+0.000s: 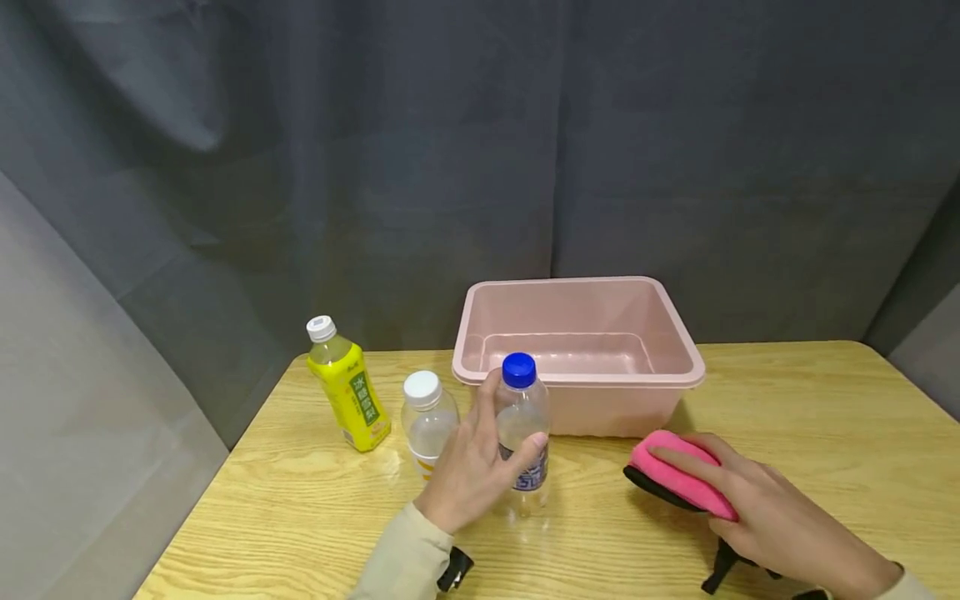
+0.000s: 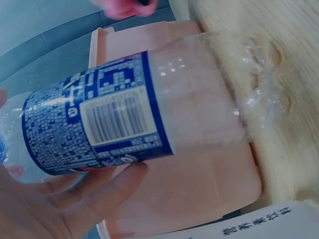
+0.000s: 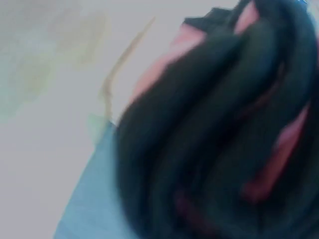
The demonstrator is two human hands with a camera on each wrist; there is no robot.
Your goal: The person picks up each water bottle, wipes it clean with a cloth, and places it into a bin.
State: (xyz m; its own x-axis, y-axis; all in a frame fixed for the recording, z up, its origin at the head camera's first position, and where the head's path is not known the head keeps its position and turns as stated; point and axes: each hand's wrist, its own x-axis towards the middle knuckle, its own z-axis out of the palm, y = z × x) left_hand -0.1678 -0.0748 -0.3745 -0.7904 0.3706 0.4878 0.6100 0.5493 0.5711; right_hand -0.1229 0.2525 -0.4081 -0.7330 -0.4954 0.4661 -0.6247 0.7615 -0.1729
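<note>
My left hand (image 1: 474, 473) grips a clear plastic bottle (image 1: 522, 421) with a blue cap, thumb on the near side and fingers round the far side. It stands upright in the head view; its blue label with a barcode (image 2: 119, 117) fills the left wrist view. My right hand (image 1: 772, 517) holds a soft pink-and-black bundle (image 1: 682, 467) from above, to the right of the bottle. Close up in the right wrist view, the bundle's dark folds (image 3: 199, 139) show with pink between them. A white-capped clear bottle (image 1: 431, 429) stands just left of my left hand, partly hidden by it.
A pink plastic bin (image 1: 585, 406) sits behind the blue-capped bottle, near the table's back edge. Farther left stands a yellow drink bottle (image 1: 351, 396) with a white cap. Dark curtain (image 1: 450, 167) hangs behind the wooden table (image 1: 262, 517).
</note>
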